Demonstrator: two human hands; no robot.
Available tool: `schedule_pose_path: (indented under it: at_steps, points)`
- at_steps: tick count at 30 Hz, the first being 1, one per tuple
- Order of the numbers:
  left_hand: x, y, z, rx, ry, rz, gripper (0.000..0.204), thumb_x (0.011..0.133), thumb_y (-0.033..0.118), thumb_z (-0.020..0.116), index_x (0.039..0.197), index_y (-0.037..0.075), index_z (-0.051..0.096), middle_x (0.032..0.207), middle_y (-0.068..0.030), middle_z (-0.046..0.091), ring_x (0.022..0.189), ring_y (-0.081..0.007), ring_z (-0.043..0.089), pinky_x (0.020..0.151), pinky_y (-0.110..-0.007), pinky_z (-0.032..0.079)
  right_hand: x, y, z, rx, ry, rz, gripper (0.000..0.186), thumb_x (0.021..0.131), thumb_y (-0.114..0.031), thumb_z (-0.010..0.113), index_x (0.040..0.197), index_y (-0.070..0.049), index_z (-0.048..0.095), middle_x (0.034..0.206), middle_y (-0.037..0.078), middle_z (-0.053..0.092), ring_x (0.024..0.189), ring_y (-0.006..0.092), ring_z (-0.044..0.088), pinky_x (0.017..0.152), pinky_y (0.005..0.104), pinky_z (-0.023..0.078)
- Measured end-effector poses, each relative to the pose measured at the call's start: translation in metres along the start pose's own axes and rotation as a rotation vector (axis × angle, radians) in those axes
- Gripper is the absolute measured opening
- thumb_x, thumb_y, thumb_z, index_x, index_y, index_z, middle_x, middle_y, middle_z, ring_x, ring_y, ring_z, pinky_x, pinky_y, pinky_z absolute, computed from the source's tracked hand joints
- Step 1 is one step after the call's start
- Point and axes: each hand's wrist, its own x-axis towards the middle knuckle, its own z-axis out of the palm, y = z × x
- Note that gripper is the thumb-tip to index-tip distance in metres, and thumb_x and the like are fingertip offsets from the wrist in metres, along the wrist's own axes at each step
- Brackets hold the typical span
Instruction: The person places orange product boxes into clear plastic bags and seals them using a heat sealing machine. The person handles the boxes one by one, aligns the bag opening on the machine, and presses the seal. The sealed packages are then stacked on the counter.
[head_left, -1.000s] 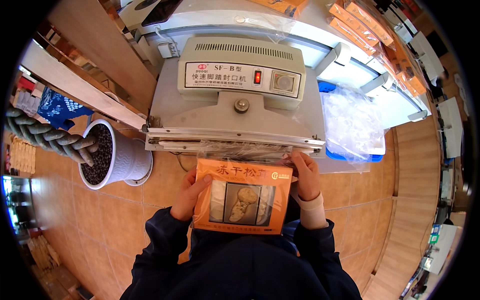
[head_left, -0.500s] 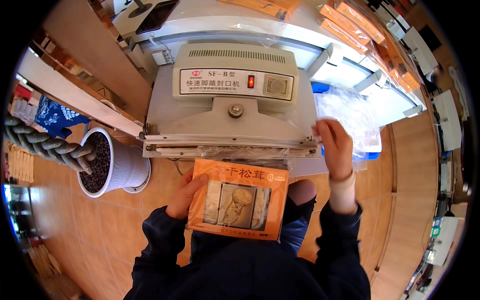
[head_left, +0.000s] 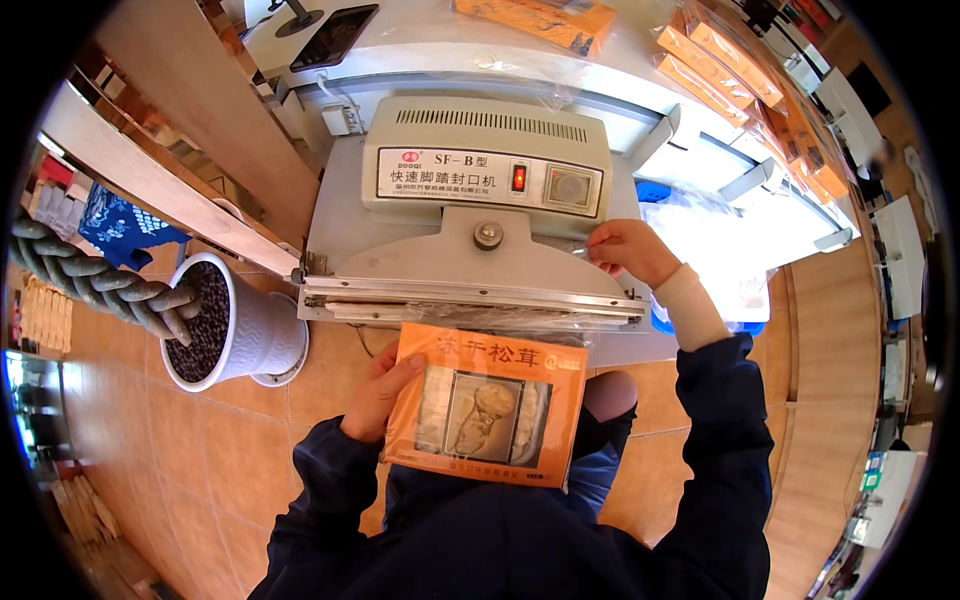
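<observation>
Machine [head_left: 468,213] in beige dominates our view, long bars [head_left: 470,309] along its front; just this side of them we have the orange box [head_left: 487,408], already inside a clear bag [head_left: 500,318] whose top reaches toward the bars, though we cannot tell whether sealing is done or left. Our left hand [head_left: 380,395] grips the box's left edge; our right hand [head_left: 634,252], fingers bent, is at the machine's right end, its hold unclear to us.
</observation>
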Motion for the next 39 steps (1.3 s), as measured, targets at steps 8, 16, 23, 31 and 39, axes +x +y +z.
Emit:
schedule_pose_path:
  at_steps: [8, 16, 23, 31, 39]
  points:
    - [-0.006, -0.006, 0.001, 0.108, -0.019, -0.005, 0.036, 0.089, 0.017, 0.056, 0.121, 0.002, 0.049, 0.112, -0.0065, 0.059, 0.099, -0.0127, 0.057, 0.085, -0.027, 0.045, -0.013, 0.000, 0.012, 0.202, 0.293, -0.135, 0.006, 0.084, -0.004, 0.058, 0.089, -0.001, 0.058, 0.074, 0.005, 0.064, 0.066, 0.0090, 0.058, 0.059, 0.0207, 0.047]
    - [0.003, 0.003, 0.007, 0.032, 0.001, 0.002, 0.037, 0.089, 0.017, 0.056, 0.121, 0.001, 0.049, 0.112, -0.0073, 0.059, 0.099, -0.0136, 0.057, 0.086, -0.027, 0.046, -0.005, -0.002, 0.016, 0.131, 0.379, -0.156, 0.005, 0.083, -0.002, 0.056, 0.088, -0.001, 0.058, 0.074, 0.005, 0.064, 0.066, 0.0091, 0.059, 0.060, 0.0210, 0.047]
    - [0.008, 0.006, 0.005, 0.033, 0.036, 0.035, 0.041, 0.088, 0.017, 0.056, 0.122, -0.002, 0.046, 0.114, -0.0097, 0.058, 0.100, -0.0165, 0.058, 0.086, -0.028, 0.047, -0.002, -0.003, 0.015, 0.114, 0.324, -0.239, 0.006, 0.083, -0.002, 0.056, 0.088, 0.001, 0.057, 0.072, 0.005, 0.062, 0.065, 0.0098, 0.058, 0.059, 0.0220, 0.046]
    - [0.007, 0.005, 0.003, 0.059, 0.014, 0.055, 0.042, 0.088, 0.020, 0.057, 0.121, -0.004, 0.045, 0.114, -0.0113, 0.057, 0.100, -0.0178, 0.058, 0.086, -0.029, 0.047, -0.001, -0.003, 0.016, 0.051, 0.375, -0.261, 0.006, 0.082, -0.002, 0.057, 0.085, 0.003, 0.058, 0.070, 0.006, 0.062, 0.062, 0.0106, 0.059, 0.058, 0.0230, 0.048]
    - [0.009, 0.006, 0.009, -0.006, 0.044, 0.044, 0.038, 0.090, 0.016, 0.055, 0.121, -0.003, 0.047, 0.113, -0.0101, 0.058, 0.098, -0.0164, 0.059, 0.084, -0.028, 0.049, 0.002, -0.005, 0.018, -0.037, 0.381, -0.267, 0.006, 0.080, -0.002, 0.058, 0.084, 0.002, 0.059, 0.069, 0.007, 0.063, 0.061, 0.0119, 0.060, 0.058, 0.0241, 0.048]
